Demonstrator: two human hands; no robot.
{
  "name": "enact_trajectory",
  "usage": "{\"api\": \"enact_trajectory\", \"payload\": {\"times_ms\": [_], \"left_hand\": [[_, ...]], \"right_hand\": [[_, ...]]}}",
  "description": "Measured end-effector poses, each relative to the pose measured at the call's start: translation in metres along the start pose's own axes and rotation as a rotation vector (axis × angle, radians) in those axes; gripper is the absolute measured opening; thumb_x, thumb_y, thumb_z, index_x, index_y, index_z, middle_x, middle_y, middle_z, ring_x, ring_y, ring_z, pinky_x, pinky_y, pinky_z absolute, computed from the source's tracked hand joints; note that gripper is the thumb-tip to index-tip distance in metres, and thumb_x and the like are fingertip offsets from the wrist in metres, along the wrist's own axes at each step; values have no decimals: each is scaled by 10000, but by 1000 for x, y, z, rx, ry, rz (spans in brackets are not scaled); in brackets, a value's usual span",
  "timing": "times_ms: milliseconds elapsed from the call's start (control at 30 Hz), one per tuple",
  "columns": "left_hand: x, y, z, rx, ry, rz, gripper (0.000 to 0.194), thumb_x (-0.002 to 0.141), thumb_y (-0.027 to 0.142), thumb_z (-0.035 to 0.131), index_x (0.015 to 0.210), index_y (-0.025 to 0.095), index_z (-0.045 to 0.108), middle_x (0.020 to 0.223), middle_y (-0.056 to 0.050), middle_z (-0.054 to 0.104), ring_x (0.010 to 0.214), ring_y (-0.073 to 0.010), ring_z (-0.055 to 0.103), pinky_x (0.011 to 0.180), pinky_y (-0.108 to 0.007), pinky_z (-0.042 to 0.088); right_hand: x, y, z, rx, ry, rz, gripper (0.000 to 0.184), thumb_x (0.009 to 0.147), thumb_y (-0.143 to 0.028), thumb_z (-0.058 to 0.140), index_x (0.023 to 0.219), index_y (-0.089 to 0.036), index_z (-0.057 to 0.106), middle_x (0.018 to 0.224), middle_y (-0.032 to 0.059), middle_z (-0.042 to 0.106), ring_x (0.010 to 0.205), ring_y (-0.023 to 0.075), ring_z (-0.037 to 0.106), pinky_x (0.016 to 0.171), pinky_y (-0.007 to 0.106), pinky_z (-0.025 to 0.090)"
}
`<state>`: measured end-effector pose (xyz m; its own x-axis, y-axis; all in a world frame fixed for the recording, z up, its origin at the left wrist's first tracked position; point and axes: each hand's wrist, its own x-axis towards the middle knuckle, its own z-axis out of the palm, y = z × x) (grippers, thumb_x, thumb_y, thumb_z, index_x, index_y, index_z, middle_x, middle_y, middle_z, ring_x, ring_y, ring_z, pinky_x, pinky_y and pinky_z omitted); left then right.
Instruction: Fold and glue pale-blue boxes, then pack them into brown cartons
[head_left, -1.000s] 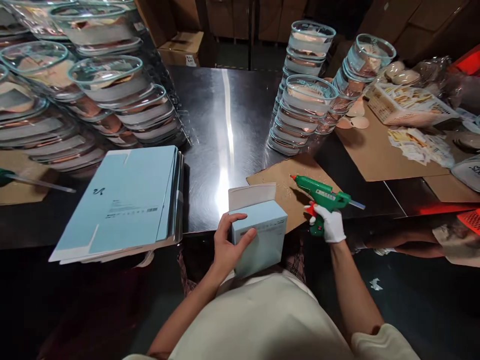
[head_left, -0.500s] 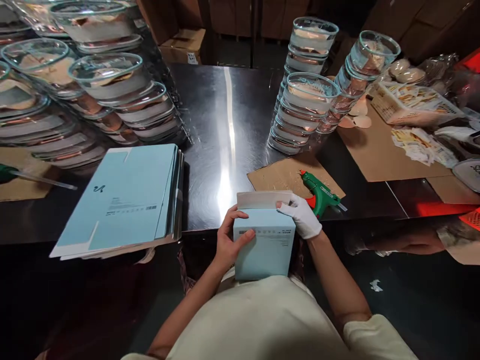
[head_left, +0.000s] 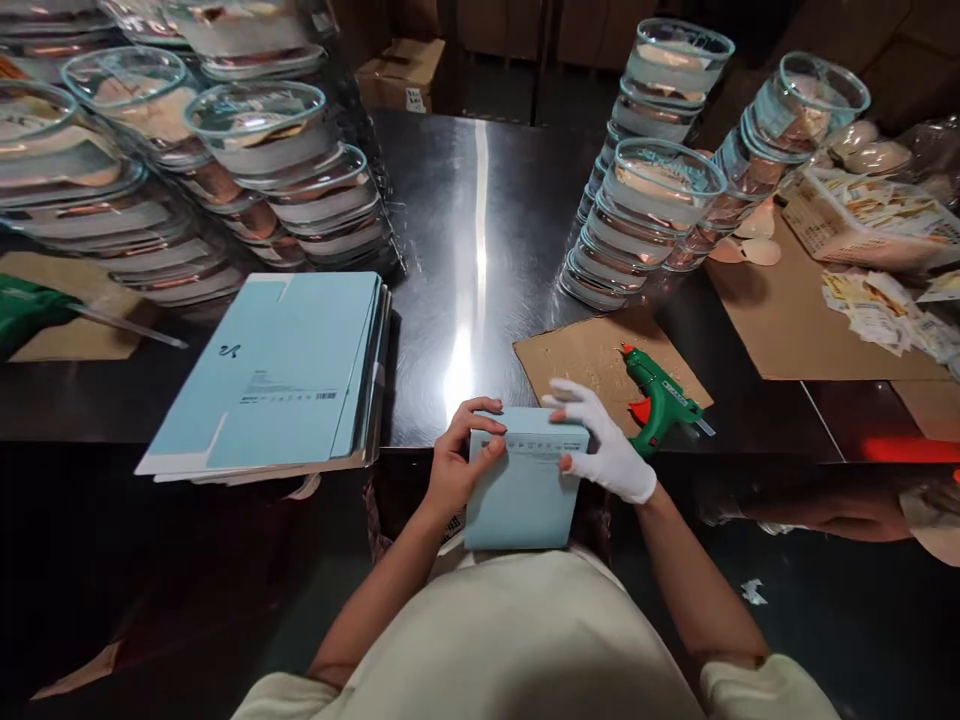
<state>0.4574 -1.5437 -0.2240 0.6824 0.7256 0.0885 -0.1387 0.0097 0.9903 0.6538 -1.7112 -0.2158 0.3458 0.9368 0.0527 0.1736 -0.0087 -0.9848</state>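
A light-blue cardboard box (head_left: 521, 505) with small print near its upper edge rests against my body at the table's front edge. My bare left hand (head_left: 463, 455) grips its left side, thumb on the near face and fingers over the top. On the right, my right hand (head_left: 604, 445), in a white glove with bare fingertips, has its fingers spread around the box's top right corner. Beyond that hand, a green glue gun (head_left: 660, 390) with an orange trigger lies partly on a brown cardboard piece (head_left: 570, 355).
Flat light-blue box blanks (head_left: 292, 370) are stacked on the left. Tall stacks of clear round containers (head_left: 255, 130) stand behind them, with more stacked containers (head_left: 637, 220) at right. A white basket of packets (head_left: 847, 230) is farther right. Another person's arm (head_left: 847, 510) shows at the right.
The raised flap at the top of the box is now folded down. My right hand has loosened from it and spread its fingers. The view has shifted slightly.
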Motion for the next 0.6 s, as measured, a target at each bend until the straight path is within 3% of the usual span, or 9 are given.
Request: {"api": "enact_trajectory", "payload": {"times_ms": [67,100,167,233,300,333,433,500,600], "left_hand": [[4,0,-2,-37,162,-16,299,920,528,812,931,237,745,1174,-68,712,1210,-254,685,1084,-382,509],[7,0,-4,-45,237,-26,310,922,538,806,944,238,734,1177,-65,709,1220,-254,685,1092,-380,509],[13,0,-8,-25,328,-42,399,933,615,762,1098,256,716,1257,-85,705,1273,-276,671,1106,-407,517],[15,6,-15,66,367,-5,686,897,731,737,1409,295,603,1474,-136,634,1427,-319,586,1137,-454,514],[15,22,-27,217,413,115,974,823,782,780,1604,319,425,1664,-164,477,1577,-348,434,1210,-497,462],[15,34,-37,308,425,186,1002,805,758,815,1614,314,423,1685,-162,455,1597,-351,408,1243,-506,429],[24,77,-82,593,388,247,604,911,630,770,1385,271,666,1467,-121,675,1428,-325,604,1238,-490,440],[40,102,-123,803,365,125,462,975,614,662,1259,259,741,1316,-102,760,1278,-327,695,1163,-493,502],[70,121,-188,1180,409,-192,584,990,641,557,1355,215,717,1377,-170,737,1287,-428,678,1094,-582,525]], "right_hand": [[-15,7,17,187,160,147,1120,667,-897,822,1590,-400,424,1673,140,367,1558,357,430,1189,558,507],[-22,10,25,258,179,219,1278,619,-926,825,1659,-421,280,1705,153,320,1563,366,425,1174,565,521],[-25,12,38,304,138,347,1365,665,-845,869,1716,-396,123,1693,179,357,1513,354,493,1191,566,509],[-6,13,42,295,142,406,1292,749,-697,894,1732,-340,135,1633,173,464,1452,329,558,1230,550,478],[42,16,39,304,214,377,1157,804,-631,858,1717,-307,226,1607,143,520,1431,308,576,1242,518,476],[74,18,36,312,251,337,1109,813,-609,839,1705,-283,266,1621,133,518,1437,300,571,1240,493,484],[185,28,31,240,335,263,975,859,-493,708,1683,-171,298,1669,130,482,1469,247,544,1239,383,487],[249,36,32,56,330,316,852,929,-417,552,1687,-141,277,1663,124,494,1449,205,561,1228,350,488],[306,41,36,-149,288,368,684,981,-353,445,1620,-112,397,1573,156,584,1385,231,605,1221,409,487]]}}
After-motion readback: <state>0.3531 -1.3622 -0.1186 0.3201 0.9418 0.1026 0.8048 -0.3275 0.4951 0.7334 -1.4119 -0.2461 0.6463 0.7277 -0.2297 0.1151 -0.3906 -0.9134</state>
